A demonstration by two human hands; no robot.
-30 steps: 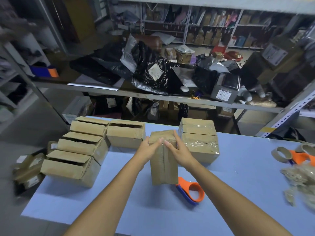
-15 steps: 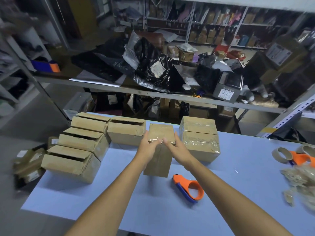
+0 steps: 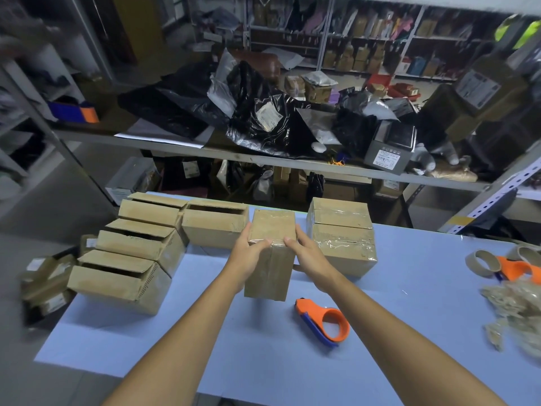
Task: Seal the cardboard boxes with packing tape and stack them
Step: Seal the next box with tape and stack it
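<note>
Left hand [image 3: 248, 259] and right hand [image 3: 307, 256], fingers [image 3: 246, 230] clasping its top, hold a box [image 3: 270, 271] upright just left of the stack [image 3: 341, 238], the right hand nearer.

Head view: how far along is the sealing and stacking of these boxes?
Done: two taped boxes sit stacked on the right. In hand: the left hand and right hand hold a third taped box, beside that stack. Left: four open boxes on the left need tape; the tape dispenser lies on the table.
</note>
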